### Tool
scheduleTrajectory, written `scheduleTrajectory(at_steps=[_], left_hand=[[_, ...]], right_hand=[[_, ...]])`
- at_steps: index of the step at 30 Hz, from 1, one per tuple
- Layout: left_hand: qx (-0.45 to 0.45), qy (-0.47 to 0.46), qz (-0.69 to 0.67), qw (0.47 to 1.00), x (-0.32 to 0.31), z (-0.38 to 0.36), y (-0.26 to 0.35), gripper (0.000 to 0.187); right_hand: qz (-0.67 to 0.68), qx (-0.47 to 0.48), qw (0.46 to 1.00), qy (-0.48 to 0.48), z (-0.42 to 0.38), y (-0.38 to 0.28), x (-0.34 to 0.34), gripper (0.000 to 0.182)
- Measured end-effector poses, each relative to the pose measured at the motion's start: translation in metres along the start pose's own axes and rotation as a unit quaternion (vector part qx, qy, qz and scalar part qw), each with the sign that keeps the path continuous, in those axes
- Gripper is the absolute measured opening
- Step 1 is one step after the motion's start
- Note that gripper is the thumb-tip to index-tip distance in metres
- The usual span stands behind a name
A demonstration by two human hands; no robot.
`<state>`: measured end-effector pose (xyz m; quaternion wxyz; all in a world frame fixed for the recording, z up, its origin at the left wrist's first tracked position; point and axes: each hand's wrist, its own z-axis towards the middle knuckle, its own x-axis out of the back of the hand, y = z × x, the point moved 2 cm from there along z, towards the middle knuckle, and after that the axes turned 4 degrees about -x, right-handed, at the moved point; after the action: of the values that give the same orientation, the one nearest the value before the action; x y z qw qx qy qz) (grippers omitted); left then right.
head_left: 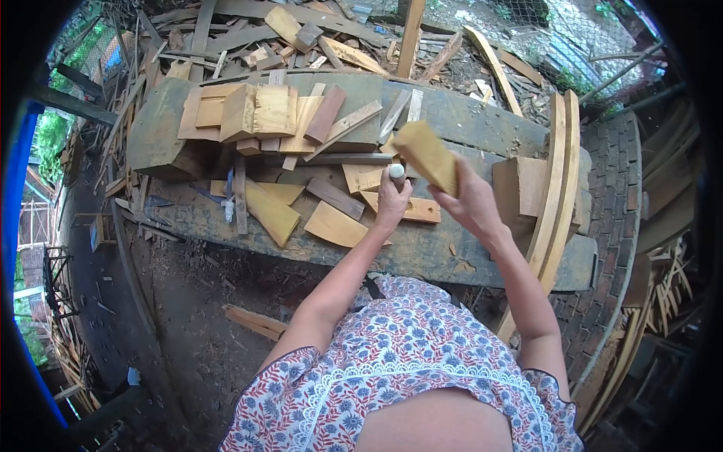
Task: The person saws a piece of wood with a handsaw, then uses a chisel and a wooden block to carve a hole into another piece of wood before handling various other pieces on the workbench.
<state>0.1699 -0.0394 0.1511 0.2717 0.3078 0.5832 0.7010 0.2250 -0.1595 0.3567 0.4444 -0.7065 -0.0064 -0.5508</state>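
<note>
The wood block (426,155) is up off the bench, tilted, pinched at its lower end by the right hand (471,202), fingers wrapped around the near edge. Right beside it the left hand (393,202) is closed in a fist around some thin tool with a white rounded end (396,171) poking out the top. Could be a chisel or a marker handle, honestly can't tell, the working end is hidden.

Looks to me like the lining-up part: block in one hand, tool in the other, the two almost touching, nothing cutting yet. I'd guess the next move needs the block steadied, maybe set down on the bench (422,252), and the tool brought to the face they want to work.

Below the hands there's a scatter of offcuts, including a pale wedge (336,225) and a flat strip (407,208). Further back sits a stack of squarish blocks (260,111). Two long curved slats (559,181) lean on the right end of the bench. Scrap pile (301,34) behind it all.
</note>
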Motion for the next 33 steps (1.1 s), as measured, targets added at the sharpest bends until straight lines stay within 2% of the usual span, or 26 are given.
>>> scheduleTrajectory(at_steps=[1, 2, 3, 4, 5, 7, 10, 11, 14, 16, 18, 19, 20, 21, 22, 23, 24, 25, 26, 28, 29, 31, 32, 33], left_hand=[[-0.019, -0.016, 0.019, 1.0, 0.003, -0.001, 0.001, 0.037], [-0.016, -0.016, 0.017, 1.0, 0.007, -0.002, 0.004, 0.037], [-0.023, -0.046, 0.026, 0.998, 0.009, -0.004, 0.008, 0.036], [-0.031, -0.076, 0.035, 0.996, 0.01, -0.005, 0.009, 0.035], [-0.031, -0.027, 0.054, 0.998, 0.008, -0.005, 0.005, 0.033], [-0.009, -0.007, 0.025, 1.0, 0.008, -0.011, 0.004, 0.033], [0.005, 0.013, 0.01, 1.0, 0.014, -0.013, 0.023, 0.032], [0.015, -0.008, 0.04, 0.999, 0.012, -0.013, 0.022, 0.032], [0.045, -0.038, 0.085, 0.995, 0.007, -0.012, 0.022, 0.033], [0.046, -0.008, 0.058, 0.997, 0.006, -0.018, 0.018, 0.034], [0.067, -0.018, 0.042, 0.997, 0.005, -0.019, 0.018, 0.035], [0.038, -0.001, 0.051, 0.998, 0.002, -0.02, 0.007, 0.034], [0.009, 0.015, 0.06, 0.998, 0.0, -0.021, 0.003, 0.034], [-0.011, -0.011, 0.004, 1.0, 0.003, -0.022, 0.012, 0.031], [-0.016, -0.013, 0.004, 1.0, 0.004, -0.022, 0.018, 0.031], [-0.002, -0.016, 0.048, 0.999, 0.004, -0.022, 0.021, 0.03], [0.017, -0.017, 0.093, 0.995, 0.003, -0.023, 0.021, 0.03], [-0.009, 0.014, 0.055, 0.998, -0.003, -0.026, 0.017, 0.028], [-0.005, 0.016, 0.026, 1.0, -0.009, -0.026, 0.018, 0.028], [-0.054, 0.004, -0.002, 0.999, -0.024, -0.028, 0.032, 0.03], [-0.052, 0.0, 0.0, 0.999, -0.035, -0.031, 0.028, 0.03], [-0.093, -0.158, 0.037, 0.982, -0.062, -0.035, 0.024, 0.031], [-0.094, -0.16, 0.036, 0.982, -0.07, -0.036, 0.024, 0.031], [-0.111, -0.271, 0.058, 0.955, -0.081, -0.038, 0.024, 0.031]], right_hand=[[-0.002, -0.001, 1.0, -0.002, 0.011, 0.0, -0.005, 0.053], [-0.138, 0.031, 0.984, -0.112, 0.021, 0.002, -0.018, 0.054], [-0.268, 0.062, 0.936, -0.219, 0.026, 0.003, -0.028, 0.054], [-0.269, 0.061, 0.935, -0.222, 0.03, -0.005, -0.027, 0.054], [-0.249, 0.066, 0.942, -0.215, 0.037, -0.019, -0.019, 0.055], [-0.19, 0.075, 0.961, -0.189, 0.042, -0.041, -0.011, 0.057], [-0.145, 0.132, 0.968, -0.154, 0.045, -0.028, -0.027, 0.057], [-0.253, 0.109, 0.936, -0.217, 0.05, -0.021, -0.031, 0.056], [-0.29, 0.09, 0.92, -0.247, 0.054, -0.022, -0.015, 0.055], [-0.246, 0.098, 0.937, -0.226, 0.048, -0.024, -0.011, 0.056], [-0.098, 0.112, 0.981, -0.121, 0.038, -0.022, -0.011, 0.059], [-0.098, 0.126, 0.982, -0.104, 0.032, 0.0, -0.026, 0.061], [-0.17, 0.099, 0.97, -0.145, 0.026, 0.012, -0.031, 0.06], [-0.173, 0.052, 0.969, -0.166, 0.019, 0.025, -0.033, 0.061], [-0.174, 0.005, 0.967, -0.188, 0.01, 0.037, -0.035, 0.062], [-0.176, 0.007, 0.967, -0.185, 0.0, 0.049, -0.035, 0.062], [-0.106, -0.03, 0.987, -0.115, -0.014, 0.061, -0.032, 0.059], [-0.034, -0.071, 0.996, -0.047, -0.031, 0.069, -0.03, 0.057], [-0.032, -0.072, 0.996, -0.051, -0.044, 0.067, -0.026, 0.057], [0.136, -0.232, 0.961, 0.063, -0.071, 0.067, -0.012, 0.053], [0.137, -0.236, 0.96, 0.063, -0.085, 0.073, -0.012, 0.053], [0.164, -0.177, 0.943, 0.231, -0.108, 0.088, -0.009, 0.05], [0.163, -0.177, 0.942, 0.232, -0.117, 0.094, -0.014, 0.05], [0.165, -0.178, 0.927, 0.287, -0.125, 0.101, -0.021, 0.05]])
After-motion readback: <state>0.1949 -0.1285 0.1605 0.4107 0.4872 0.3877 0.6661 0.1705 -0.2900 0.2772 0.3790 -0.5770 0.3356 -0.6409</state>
